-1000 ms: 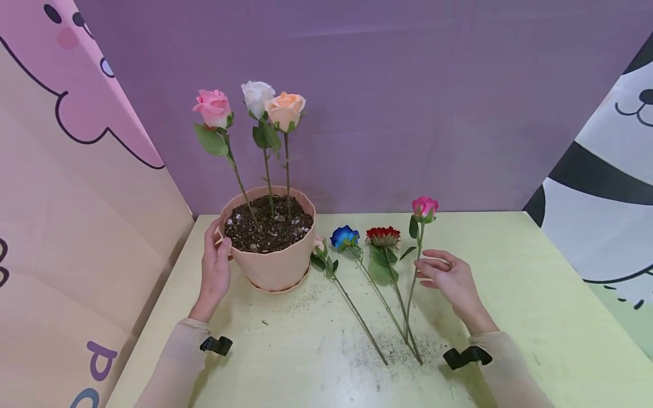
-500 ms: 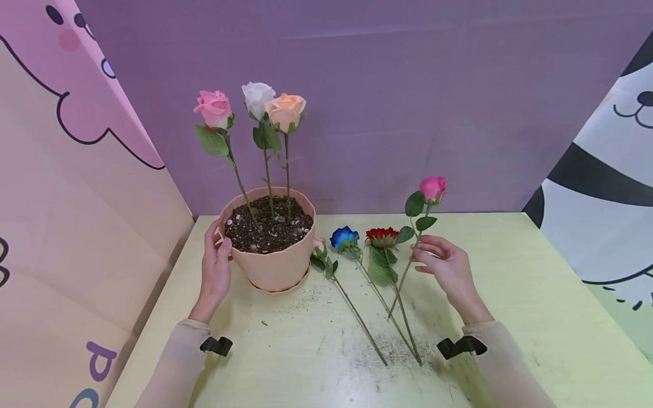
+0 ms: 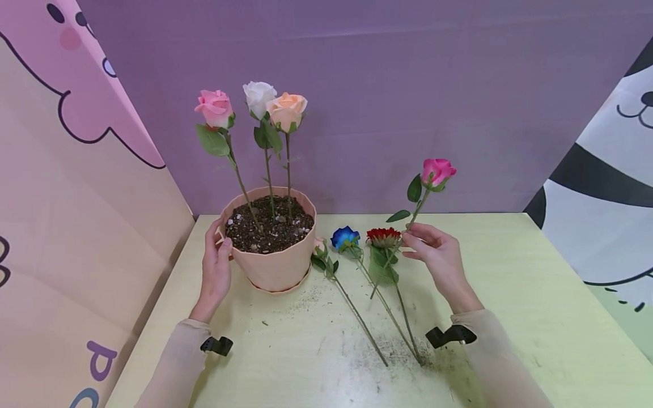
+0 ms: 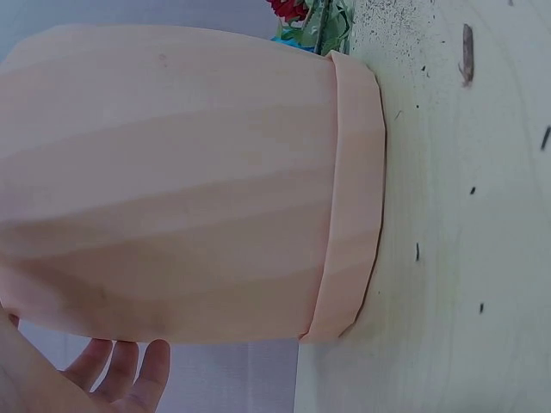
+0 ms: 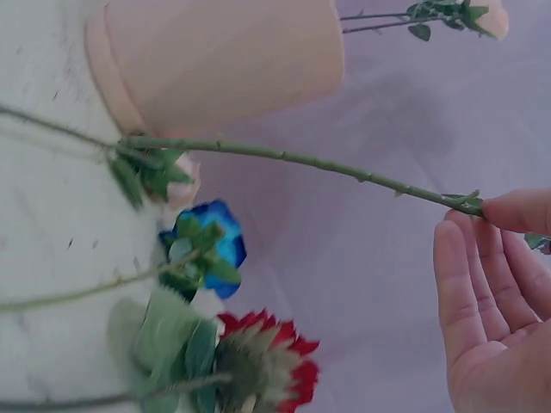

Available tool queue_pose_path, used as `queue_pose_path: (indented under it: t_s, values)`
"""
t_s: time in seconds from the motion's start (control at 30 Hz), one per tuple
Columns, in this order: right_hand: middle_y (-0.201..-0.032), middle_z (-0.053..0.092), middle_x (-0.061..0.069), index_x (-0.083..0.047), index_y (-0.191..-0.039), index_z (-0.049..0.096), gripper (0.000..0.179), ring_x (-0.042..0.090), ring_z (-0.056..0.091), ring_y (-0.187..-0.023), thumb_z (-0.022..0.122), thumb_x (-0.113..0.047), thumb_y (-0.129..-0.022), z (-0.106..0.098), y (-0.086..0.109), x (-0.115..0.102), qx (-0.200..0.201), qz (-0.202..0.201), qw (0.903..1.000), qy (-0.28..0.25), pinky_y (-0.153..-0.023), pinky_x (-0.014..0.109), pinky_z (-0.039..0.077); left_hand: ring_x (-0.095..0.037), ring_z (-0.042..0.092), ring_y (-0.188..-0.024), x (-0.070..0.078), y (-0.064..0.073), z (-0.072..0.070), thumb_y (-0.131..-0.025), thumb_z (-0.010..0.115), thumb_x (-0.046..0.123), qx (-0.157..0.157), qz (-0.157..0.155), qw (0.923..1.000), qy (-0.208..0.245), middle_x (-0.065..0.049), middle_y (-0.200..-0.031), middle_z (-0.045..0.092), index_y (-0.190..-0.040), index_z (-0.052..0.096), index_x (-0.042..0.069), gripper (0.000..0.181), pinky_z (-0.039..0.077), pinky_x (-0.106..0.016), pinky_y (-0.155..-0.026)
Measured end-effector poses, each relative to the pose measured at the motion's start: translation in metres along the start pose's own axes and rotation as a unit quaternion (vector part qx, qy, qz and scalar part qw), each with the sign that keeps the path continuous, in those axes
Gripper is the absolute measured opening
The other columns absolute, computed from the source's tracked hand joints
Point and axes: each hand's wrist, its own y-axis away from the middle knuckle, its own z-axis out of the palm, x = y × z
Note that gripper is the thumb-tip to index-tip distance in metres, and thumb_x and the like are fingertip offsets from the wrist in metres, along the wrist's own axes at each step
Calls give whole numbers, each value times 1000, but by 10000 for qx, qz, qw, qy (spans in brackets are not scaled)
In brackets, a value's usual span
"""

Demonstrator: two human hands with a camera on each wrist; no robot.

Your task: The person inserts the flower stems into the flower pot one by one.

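Observation:
A pale pink flowerpot (image 3: 270, 269) of dark soil stands on its saucer at the table's left, with a pink rose (image 3: 215, 109), a white rose (image 3: 258, 97) and a peach rose (image 3: 287, 111) upright in it. My left hand (image 3: 216, 272) holds the pot's left side near the rim, thumb in front and fingers round the wall. In the right wrist view, my right hand (image 5: 495, 301) pinches the green stem (image 5: 301, 158) of a magenta rose (image 3: 437, 173) between thumb and fingers. That rose leans right, its bare stem end pointing down-left above the lying flowers.
On the table lie a blue rose (image 3: 345, 238), a dark red flower (image 3: 384, 237) and a pale pink rose (image 3: 319, 245), stems toward the front. Soil crumbs (image 3: 377, 351) are scattered near the stem ends. A purple backdrop (image 3: 408, 102) rises behind.
My right hand has lifted the magenta rose off the table and moved it up and slightly left, its stem end swinging left. My left hand has stayed on the pot.

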Motion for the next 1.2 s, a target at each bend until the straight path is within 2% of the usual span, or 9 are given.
queue_pose_path:
  t_s: [0.07, 0.17, 0.3, 0.4, 0.57, 1.0, 1.2]
  values:
    - [-106, 78, -10, -14, -114, 74, 14, 5, 77, -92, 75, -13, -100, 4, -1, -3, -41, -103, 9998, -133, -81, 28, 64, -33, 54, -133, 0, 0, 0, -114, 33, 27, -20, -12, 10000, 7, -23, -157, 44, -168, 25, 23, 55, 46, -21, -94]
    - [-104, 80, -8, -13, -110, 75, 10, 4, 76, -91, 74, -11, -100, 11, -3, -9, -55, -252, 9994, -241, -80, 28, 64, -34, 54, -134, 0, 0, -1, -114, 33, 26, -25, -31, 10000, 24, -24, -156, 44, -168, 25, 22, 55, 46, -21, -94]
    - [-102, 81, -10, -9, -108, 74, 8, 5, 74, -89, 73, -11, -100, 21, -7, -17, -11, -448, 9985, -305, -71, 25, 63, -35, 54, -134, 0, 0, -1, -114, 33, 26, -42, -31, 10000, 41, -24, -156, 44, -169, 24, 21, 56, 46, -20, -94]
    - [-103, 81, -13, -11, -110, 74, 9, 5, 74, -90, 72, -10, -101, 29, -9, -23, -18, -592, 9972, -461, -67, 23, 61, -35, 54, -134, 1, 0, -1, -113, 33, 26, -52, -21, 10000, 22, -25, -156, 44, -169, 24, 21, 56, 46, -21, -94]
    - [-99, 82, -10, -13, -109, 75, 13, 5, 77, -87, 72, -5, -100, 47, -15, -34, -8, -758, 9942, -767, -68, 25, 62, -33, 55, -131, 0, -1, -1, -113, 34, 26, -5, -7, 10000, 17, -24, -154, 46, -168, 25, 21, 56, 46, -21, -93]
    - [-97, 82, -7, 0, -111, 75, 14, 11, 78, -85, 74, -3, -98, 96, -24, -64, -254, -1371, 9872, -775, -76, 31, 65, -35, 55, -130, 0, -1, 0, -113, 36, 23, 58, 85, 9999, 114, -26, -153, 47, -168, 27, 19, 56, 47, -20, -91]
    - [-100, 82, -5, -1, -112, 75, 14, 9, 77, -90, 73, -5, -99, 114, -26, -77, -415, -1675, 9809, -895, -77, 32, 65, -33, 55, -129, -1, -1, 0, -113, 36, 23, 49, 119, 9999, 74, -26, -154, 46, -167, 27, 18, 55, 47, -22, -91]
